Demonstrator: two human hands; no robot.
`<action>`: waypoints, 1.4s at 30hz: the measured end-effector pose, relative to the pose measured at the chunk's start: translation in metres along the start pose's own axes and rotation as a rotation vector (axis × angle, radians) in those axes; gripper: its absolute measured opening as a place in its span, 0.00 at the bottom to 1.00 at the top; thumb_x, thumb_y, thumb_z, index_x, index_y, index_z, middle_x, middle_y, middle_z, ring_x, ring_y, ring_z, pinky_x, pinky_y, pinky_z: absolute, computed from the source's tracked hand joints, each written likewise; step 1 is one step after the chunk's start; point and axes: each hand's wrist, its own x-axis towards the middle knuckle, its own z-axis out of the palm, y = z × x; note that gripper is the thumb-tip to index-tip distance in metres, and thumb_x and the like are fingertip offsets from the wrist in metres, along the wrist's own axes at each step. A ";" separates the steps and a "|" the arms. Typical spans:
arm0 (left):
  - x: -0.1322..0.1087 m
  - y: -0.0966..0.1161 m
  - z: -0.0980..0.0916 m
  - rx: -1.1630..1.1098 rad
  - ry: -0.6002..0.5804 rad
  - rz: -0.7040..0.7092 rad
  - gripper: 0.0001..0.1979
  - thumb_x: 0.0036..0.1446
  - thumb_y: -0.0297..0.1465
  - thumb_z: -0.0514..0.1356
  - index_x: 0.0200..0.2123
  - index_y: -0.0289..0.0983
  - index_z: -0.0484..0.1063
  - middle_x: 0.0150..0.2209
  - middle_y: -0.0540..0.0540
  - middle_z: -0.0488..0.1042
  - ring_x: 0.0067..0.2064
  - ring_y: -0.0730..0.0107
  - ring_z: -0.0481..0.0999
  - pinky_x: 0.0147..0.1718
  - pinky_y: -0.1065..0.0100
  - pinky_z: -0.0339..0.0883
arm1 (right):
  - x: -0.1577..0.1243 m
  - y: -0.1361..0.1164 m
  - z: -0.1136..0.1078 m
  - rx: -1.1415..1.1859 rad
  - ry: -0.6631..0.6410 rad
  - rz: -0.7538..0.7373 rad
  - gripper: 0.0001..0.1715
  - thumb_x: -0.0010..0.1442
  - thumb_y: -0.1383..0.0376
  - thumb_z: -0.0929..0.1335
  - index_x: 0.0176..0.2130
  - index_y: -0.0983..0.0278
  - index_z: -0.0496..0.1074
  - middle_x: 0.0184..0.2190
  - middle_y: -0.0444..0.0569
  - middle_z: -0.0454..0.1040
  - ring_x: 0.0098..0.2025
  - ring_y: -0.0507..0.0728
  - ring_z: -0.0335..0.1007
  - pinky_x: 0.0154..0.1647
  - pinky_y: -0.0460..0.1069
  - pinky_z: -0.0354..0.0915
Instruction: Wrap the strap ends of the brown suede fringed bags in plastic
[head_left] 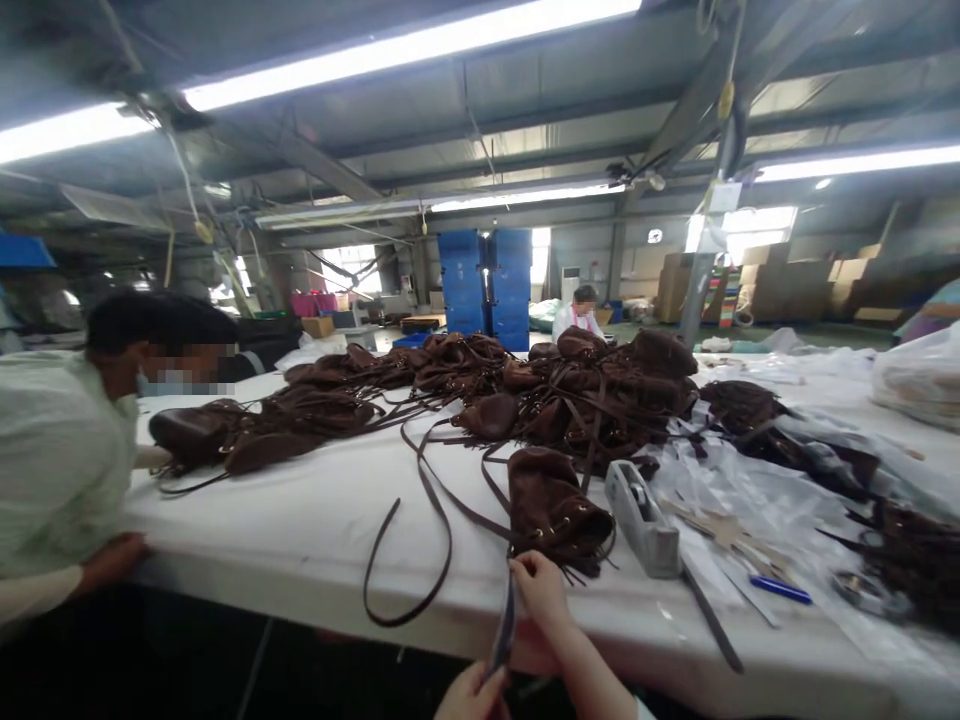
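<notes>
A dark strap runs between my two hands at the table's front edge. My right hand pinches its upper end, close beside a brown fringed bag with metal eyelets. Lower down, at the bottom of the view, my left hand has its fingers closed round the strap's lower part. A long thin brown cord loops over the white table to the left of the bag. Just right of the bag stands a grey tape dispenser.
Brown bags are heaped across the white table. Clear plastic, a blue pen and a metal ruler lie at the right. A person leans on the table at the left; another sits far behind.
</notes>
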 end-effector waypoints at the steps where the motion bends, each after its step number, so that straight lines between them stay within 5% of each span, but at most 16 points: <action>1: -0.004 0.003 0.002 -0.022 0.004 -0.029 0.41 0.27 0.70 0.55 0.27 0.37 0.67 0.15 0.50 0.68 0.16 0.73 0.64 0.16 0.71 0.52 | -0.001 0.000 -0.001 0.012 -0.004 0.020 0.12 0.51 0.55 0.68 0.26 0.60 0.71 0.23 0.48 0.73 0.28 0.60 0.69 0.33 0.52 0.61; 7: -0.032 0.043 0.011 -0.132 0.121 -0.024 0.33 0.40 0.62 0.59 0.30 0.36 0.67 0.16 0.55 0.65 0.16 0.75 0.65 0.17 0.73 0.57 | -0.021 -0.004 -0.016 -0.039 -0.052 0.072 0.14 0.53 0.54 0.67 0.29 0.62 0.69 0.23 0.48 0.72 0.29 0.57 0.69 0.34 0.51 0.62; 15: -0.016 0.058 0.013 -0.210 0.022 -0.073 0.24 0.48 0.51 0.63 0.34 0.34 0.69 0.21 0.53 0.69 0.20 0.75 0.69 0.23 0.71 0.64 | -0.053 -0.001 -0.027 -0.079 -0.199 0.237 0.21 0.57 0.48 0.66 0.28 0.63 0.69 0.22 0.45 0.73 0.23 0.52 0.65 0.24 0.46 0.59; 19: -0.015 0.063 0.014 -0.249 0.024 -0.040 0.24 0.48 0.49 0.64 0.35 0.33 0.69 0.22 0.52 0.70 0.22 0.74 0.70 0.23 0.72 0.63 | -0.079 -0.001 -0.030 -0.047 -0.431 0.361 0.27 0.57 0.44 0.66 0.30 0.66 0.72 0.25 0.48 0.76 0.16 0.47 0.60 0.17 0.44 0.52; 23: -0.016 0.065 0.015 -0.305 0.056 -0.020 0.23 0.49 0.48 0.63 0.36 0.34 0.70 0.23 0.52 0.70 0.23 0.72 0.71 0.24 0.71 0.64 | -0.106 -0.003 -0.030 0.076 -0.742 0.477 0.28 0.53 0.45 0.70 0.41 0.66 0.74 0.34 0.50 0.78 0.18 0.48 0.65 0.16 0.42 0.49; 26: -0.015 0.065 0.018 -0.349 0.073 -0.030 0.21 0.52 0.46 0.62 0.37 0.34 0.69 0.24 0.51 0.70 0.25 0.71 0.73 0.26 0.70 0.66 | -0.118 -0.003 -0.025 0.183 -0.851 0.504 0.28 0.52 0.47 0.70 0.41 0.67 0.74 0.33 0.50 0.78 0.20 0.48 0.66 0.17 0.42 0.51; 33: -0.008 0.079 0.013 -0.389 0.057 -0.080 0.11 0.61 0.36 0.56 0.36 0.32 0.68 0.28 0.46 0.74 0.30 0.70 0.76 0.33 0.69 0.69 | -0.122 0.000 -0.020 0.287 -0.785 0.507 0.25 0.48 0.48 0.73 0.34 0.68 0.74 0.24 0.45 0.74 0.18 0.46 0.61 0.20 0.43 0.53; 38: -0.016 0.074 0.000 -0.352 0.003 -0.170 0.21 0.59 0.45 0.57 0.36 0.30 0.71 0.32 0.40 0.77 0.33 0.63 0.78 0.34 0.64 0.70 | -0.119 -0.009 -0.028 0.418 -0.704 0.609 0.26 0.47 0.49 0.75 0.34 0.68 0.72 0.20 0.42 0.71 0.17 0.45 0.58 0.18 0.42 0.49; 42: -0.038 0.061 0.005 -0.295 0.082 -0.113 0.24 0.52 0.51 0.61 0.37 0.33 0.69 0.32 0.44 0.77 0.33 0.66 0.78 0.36 0.65 0.70 | -0.114 -0.022 -0.033 0.478 -0.643 0.677 0.29 0.45 0.46 0.75 0.31 0.67 0.69 0.17 0.41 0.68 0.15 0.45 0.56 0.15 0.42 0.44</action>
